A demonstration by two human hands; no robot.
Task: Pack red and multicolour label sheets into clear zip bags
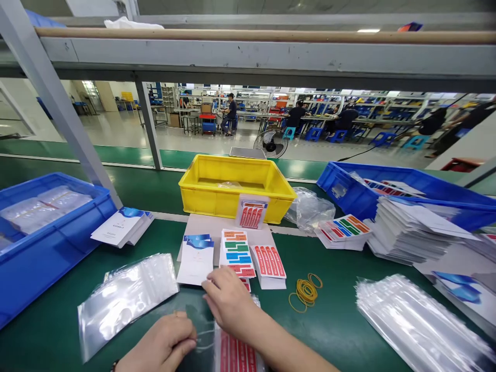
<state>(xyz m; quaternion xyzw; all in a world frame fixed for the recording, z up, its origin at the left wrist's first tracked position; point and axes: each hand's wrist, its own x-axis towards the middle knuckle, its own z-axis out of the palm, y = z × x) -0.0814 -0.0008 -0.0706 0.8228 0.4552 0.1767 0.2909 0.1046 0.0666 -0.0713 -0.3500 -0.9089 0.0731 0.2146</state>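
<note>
We note: left blue bin (58,253) cut off by the picture's edge; bag of red labels (234,356) partly hidden by the right hand (228,299); print on middle white booklet (195,266) illegibly small.

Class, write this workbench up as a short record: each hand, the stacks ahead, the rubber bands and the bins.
Left hand: fingers curled, grip unclear
Right hand: fingertips near the white booklets, contact unclear
Other stacks ahead: multicoloured cards, red cards
Rubber bands: loose pile on the green table
Bins: yellow bin ahead, blue bin at left, blue bin at right
</note>
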